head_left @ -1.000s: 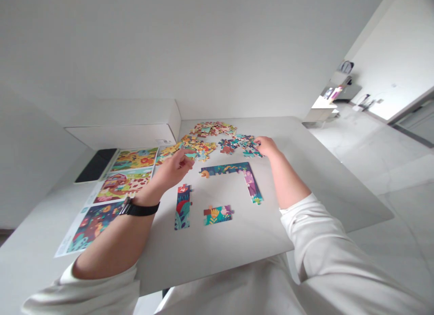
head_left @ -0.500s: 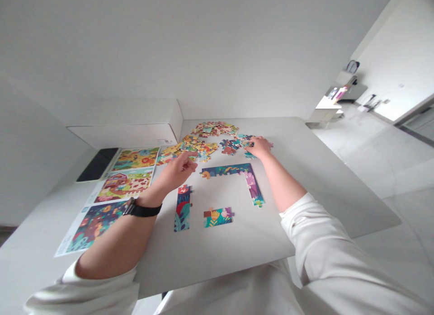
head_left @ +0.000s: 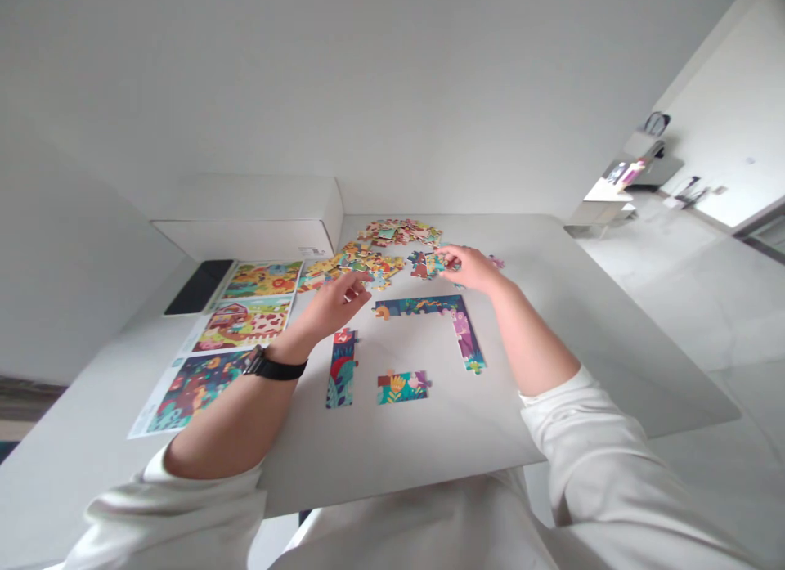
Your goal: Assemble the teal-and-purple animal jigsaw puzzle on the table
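My left hand (head_left: 334,302) hovers over the white table (head_left: 552,325), fingers curled in a pinch beside the yellow pile of loose puzzle pieces (head_left: 352,267); what it holds is unclear. My right hand (head_left: 471,267) reaches into the blue-red loose pieces (head_left: 423,264) and pinches a teal piece at its fingertips. Between my arms lie an assembled L-shaped puzzle section (head_left: 429,306), a vertical strip (head_left: 342,368) and a small joined flower section (head_left: 401,386). A black watch is on my left wrist.
A reference sheet (head_left: 236,329) with three pictures lies at the left. Behind it are a white box (head_left: 257,218) and a flat black device (head_left: 199,285). Another pile of pieces (head_left: 398,231) sits at the far edge. The table's near edge runs under my elbows.
My right hand has drawn slightly left and closed its fingers on a piece from the pile. My left hand stays near the yellow pile. The camera has shifted a little to the left.
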Tool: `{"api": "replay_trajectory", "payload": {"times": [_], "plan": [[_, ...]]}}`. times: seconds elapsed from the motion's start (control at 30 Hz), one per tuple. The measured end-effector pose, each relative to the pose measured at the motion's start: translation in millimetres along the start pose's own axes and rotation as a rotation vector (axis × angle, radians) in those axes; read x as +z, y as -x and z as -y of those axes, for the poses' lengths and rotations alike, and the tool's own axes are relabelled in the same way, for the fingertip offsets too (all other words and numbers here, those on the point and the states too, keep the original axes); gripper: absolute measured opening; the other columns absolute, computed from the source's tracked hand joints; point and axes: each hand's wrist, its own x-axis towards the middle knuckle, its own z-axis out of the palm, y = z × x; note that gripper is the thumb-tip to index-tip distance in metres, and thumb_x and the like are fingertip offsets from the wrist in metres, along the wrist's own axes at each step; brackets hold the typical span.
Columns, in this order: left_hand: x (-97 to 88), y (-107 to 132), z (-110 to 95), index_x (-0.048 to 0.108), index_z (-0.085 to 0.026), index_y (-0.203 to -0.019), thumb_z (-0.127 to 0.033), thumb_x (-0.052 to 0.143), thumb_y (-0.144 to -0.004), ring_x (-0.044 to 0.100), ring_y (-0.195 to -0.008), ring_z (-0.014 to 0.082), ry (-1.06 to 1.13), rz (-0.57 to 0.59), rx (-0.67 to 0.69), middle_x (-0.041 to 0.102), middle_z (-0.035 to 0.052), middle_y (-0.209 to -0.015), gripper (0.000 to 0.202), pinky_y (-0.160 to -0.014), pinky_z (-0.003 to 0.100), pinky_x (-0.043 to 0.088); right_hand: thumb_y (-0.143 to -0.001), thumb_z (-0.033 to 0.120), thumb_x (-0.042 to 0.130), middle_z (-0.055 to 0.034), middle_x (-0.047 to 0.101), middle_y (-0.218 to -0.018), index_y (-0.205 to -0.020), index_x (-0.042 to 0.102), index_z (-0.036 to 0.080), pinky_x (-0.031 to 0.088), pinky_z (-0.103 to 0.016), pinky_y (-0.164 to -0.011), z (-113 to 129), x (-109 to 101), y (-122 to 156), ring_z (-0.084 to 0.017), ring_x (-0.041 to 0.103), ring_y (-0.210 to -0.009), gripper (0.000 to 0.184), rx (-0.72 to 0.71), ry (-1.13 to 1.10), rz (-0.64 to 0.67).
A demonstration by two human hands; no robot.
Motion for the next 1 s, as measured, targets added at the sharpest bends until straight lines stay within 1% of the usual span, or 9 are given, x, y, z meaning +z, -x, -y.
{"api": "replay_trajectory", "payload": {"times": [0.1,0.23,0.37,0.47,0.53,0.67,0.77,0.87,1.0], "plan": [[0.3,1,-8,0.071,-0.021,-0.129,-0.056,0.06,-0.096,0.072,-0.093,0.0219,0.052,0.002,-0.028,0.079,0.0095,-0.107,0.05,-0.082,0.032,0.057,-0.089,0.023,0.078,-0.0067,0.081,-0.118,-0.14,0.073,0.023,0.057,-0.036,-0.101,35,14,9,-0.022,0.075,-0.103,0.051,-0.141,-0.069,0.044],[1.7,4,-27,0.072,-0.019,-0.13,-0.061,0.065,-0.095,0.073,-0.095,0.0216,0.097,0.02,-0.036,0.08,0.0116,-0.116,0.055,-0.083,0.031,0.058,-0.088,0.018,0.076,-0.008,0.078,-0.133,-0.141,0.071,0.025,0.057,-0.038,-0.104,80,35,30,-0.022,0.075,-0.109,0.053,-0.296,-0.115,0.146],[3.1,16,-46,0.076,-0.019,-0.113,-0.057,0.074,-0.089,0.072,-0.082,0.0191,0.114,0.126,-0.021,0.08,0.0063,-0.094,0.045,-0.075,0.028,0.055,-0.09,0.018,0.075,-0.0096,0.075,-0.139,-0.141,0.071,0.025,0.057,-0.042,-0.109,105,44,52,-0.025,0.073,-0.118,0.051,-0.383,-0.14,0.157],[6.1,30,-58,0.075,-0.019,-0.098,-0.051,0.078,-0.087,0.068,-0.072,0.0165,0.182,0.091,-0.023,0.077,0.0026,-0.08,0.034,-0.066,0.025,0.051,-0.091,0.022,0.076,-0.0092,0.076,-0.137,-0.148,0.066,0.027,0.06,-0.041,-0.105,108,44,70,-0.023,0.075,-0.107,0.058,-0.328,-0.214,0.091],[11.4,40,-66,0.072,-0.019,-0.093,-0.05,0.082,-0.084,0.067,-0.068,0.0151,0.304,0.031,-0.041,0.075,0.002,-0.075,0.034,-0.061,0.024,0.048,-0.092,0.029,0.079,-0.0082,0.078,-0.128,-0.15,0.063,0.028,0.062,-0.04,-0.099,105,44,83,-0.021,0.075,-0.098,0.06,-0.254,-0.306,0.041],[34.9,56,-89,0.064,-0.019,-0.093,-0.054,0.091,-0.078,0.069,-0.064,0.0135,0.695,-0.016,-0.11,0.071,0.0007,-0.073,0.047,-0.063,0.024,0.054,-0.093,0.054,0.08,-0.0059,0.08,-0.107,-0.126,0.072,0.025,0.064,-0.037,-0.088,99,40,110,-0.022,0.075,-0.091,0.045,-0.106,-0.537,0.065],[62.2,60,-109,0.058,-0.02,-0.092,-0.057,0.094,-0.076,0.071,-0.064,0.0128,0.915,0.008,-0.165,0.07,-0.001,-0.073,0.054,-0.067,0.025,0.058,-0.089,0.067,0.08,-0.0057,0.079,-0.1,-0.107,0.073,0.023,0.062,-0.035,-0.08,91,34,131,-0.022,0.074,-0.088,0.048,-0.003,-0.667,0.051],[89.0,60,-121,0.057,-0.02,-0.089,-0.056,0.095,-0.075,0.071,-0.066,0.0126,0.957,0.043,-0.183,0.07,-0.0014,-0.074,0.055,-0.066,0.024,0.058,-0.087,0.07,0.08,-0.0039,0.077,-0.089,-0.093,0.072,0.023,0.059,-0.032,-0.072,80,29,149,-0.02,0.071,-0.08,0.049,0.085,-0.703,-0.009],[110.5,62,-114,0.059,-0.019,-0.083,-0.05,0.096,-0.074,0.067,-0.062,0.0119,0.852,0.13,-0.209,0.067,-0.0015,-0.069,0.048,-0.061,0.023,0.055,-0.084,0.072,0.081,-0.0019,0.075,-0.083,-0.089,0.071,0.024,0.055,-0.03,-0.066,67,29,161,-0.019,0.068,-0.075,0.05,0.172,-0.737,-0.083]]}}
